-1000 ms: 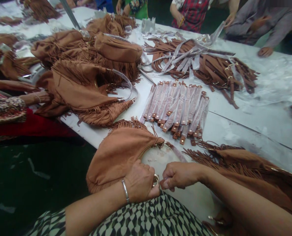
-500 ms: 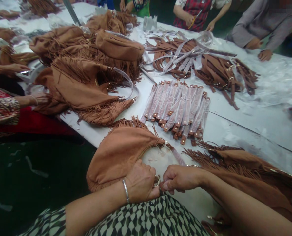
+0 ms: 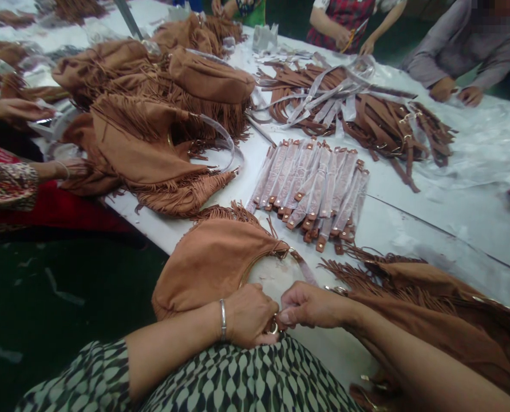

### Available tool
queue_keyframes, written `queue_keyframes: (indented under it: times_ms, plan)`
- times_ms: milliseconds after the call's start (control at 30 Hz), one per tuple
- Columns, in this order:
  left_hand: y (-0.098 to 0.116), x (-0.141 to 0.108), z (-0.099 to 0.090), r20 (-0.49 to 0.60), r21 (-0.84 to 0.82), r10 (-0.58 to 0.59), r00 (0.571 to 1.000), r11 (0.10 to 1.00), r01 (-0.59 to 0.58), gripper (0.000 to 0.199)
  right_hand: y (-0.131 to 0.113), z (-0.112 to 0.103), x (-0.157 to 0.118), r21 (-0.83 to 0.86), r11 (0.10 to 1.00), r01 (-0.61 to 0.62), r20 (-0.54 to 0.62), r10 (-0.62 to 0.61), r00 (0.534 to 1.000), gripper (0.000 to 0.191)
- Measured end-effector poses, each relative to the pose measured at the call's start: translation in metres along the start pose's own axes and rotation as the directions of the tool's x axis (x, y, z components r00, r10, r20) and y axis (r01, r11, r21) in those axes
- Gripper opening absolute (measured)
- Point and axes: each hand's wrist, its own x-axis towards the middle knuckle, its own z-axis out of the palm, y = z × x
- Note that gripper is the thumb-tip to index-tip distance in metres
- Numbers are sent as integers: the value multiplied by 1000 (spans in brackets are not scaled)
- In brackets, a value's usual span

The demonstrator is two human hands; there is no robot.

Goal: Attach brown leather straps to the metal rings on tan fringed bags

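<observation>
Tan suede-like leather, soft and slack, forms the curved handbag with dark brown fringe (image 3: 203, 257) on the white table (image 3: 392, 229), straight in front of the person; its left side seems to reach past the table's edge. The left hand (image 3: 251, 316) covers the bag's near end, its fingers curled tight around a small gold-coloured metal ring (image 3: 274, 327). Just beside it, the right hand (image 3: 311, 306) has its fingers pinched narrow on what looks like a brown leather strap end (image 3: 281, 321) (mostly hidden, so how far it sits in the ring I cannot tell). From the bag's far end, a brown strap wrapped in clear plastic (image 3: 304, 268) runs down towards the right hand.

Smooth metal and a small grip make a slip the likeliest trouble: if the left fingers loosened, the ring could turn and the strap end pull away. A twist hidden beneath the fist could leave the strap lying wrong side out, and loose plastic might get pinched at the ring. With one side apparently unsupported, the bag could sag floorward if let go. The right forearm also crosses over another tan fringed bag (image 3: 426, 320), whose trailing fringe could snag.
</observation>
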Motion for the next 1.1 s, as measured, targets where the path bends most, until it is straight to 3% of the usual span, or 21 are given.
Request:
queue_keyframes:
  times_ms: [67, 133, 233, 300, 367, 433, 500, 600, 667, 733, 800, 867, 933, 1000, 1067, 1100]
  plan:
    - [2, 0, -1, -13, 7, -73, 997, 997, 73, 27, 1, -2, 1, 67, 998, -21, -5, 22, 1000, 34]
    - [6, -1, -1, -56, 15, -236, 970, 971, 237, 31, 0, 2, 0, 92, 995, -47, -70, 54, 996, 35]
    - [11, -1, -1, -104, 16, -432, 896, 900, 436, 31, -3, 17, -3, -4, 999, -39, -282, 36, 959, 34]
    - [12, 0, 0, -111, 13, -465, 878, 883, 469, 31, -4, 28, -6, -116, 993, -28, -423, -24, 906, 33]
    - [10, 0, 2, -99, 11, -435, 895, 899, 438, 31, -2, 33, -7, -117, 993, -21, -462, -36, 886, 34]
    - [7, 1, 5, -86, 21, -362, 928, 931, 365, 29, 1, 29, -6, 29, 1000, -8, -357, 17, 934, 36]
    - [4, 2, 6, -68, 28, -256, 964, 966, 258, 25, 5, 17, -3, 190, 982, 8, -174, 26, 984, 39]
    - [4, 4, 7, -36, 1, -103, 994, 995, 103, 19, 12, -5, 6, 254, 966, 43, 61, -60, 996, 40]
    - [6, 6, 6, -28, -15, -93, 995, 996, 92, 16, 15, -16, 13, 234, 971, 55, 142, -90, 986, 39]
    - [7, 4, 1, -43, -10, -181, 982, 983, 181, 16, 14, -21, 15, 221, 973, 60, 137, -92, 986, 38]
    - [6, -2, -5, -68, -6, -289, 955, 957, 289, 28, 8, -19, 10, 170, 983, 70, 79, -85, 993, 35]
    - [1, -13, -10, -100, -8, -359, 928, 933, 361, 49, -3, -9, -2, -40, 994, 98, -44, -100, 994, 30]
    - [-7, -24, -8, -112, -14, -387, 915, 922, 388, 63, -14, 5, -15, -352, 933, 82, -173, -151, 973, 27]
    - [-17, -32, 1, -76, -34, -382, 921, 924, 381, 55, -20, 18, -24, -553, 833, 22, -265, -201, 943, 23]
    - [-27, -33, 16, -8, -57, -352, 936, 935, 351, 39, -15, 24, -25, -606, 795, -18, -397, -283, 873, 16]
    - [-31, -32, 24, 12, -61, -329, 944, 942, 330, 33, -8, 23, -24, -598, 801, -25, -493, -344, 799, 17]
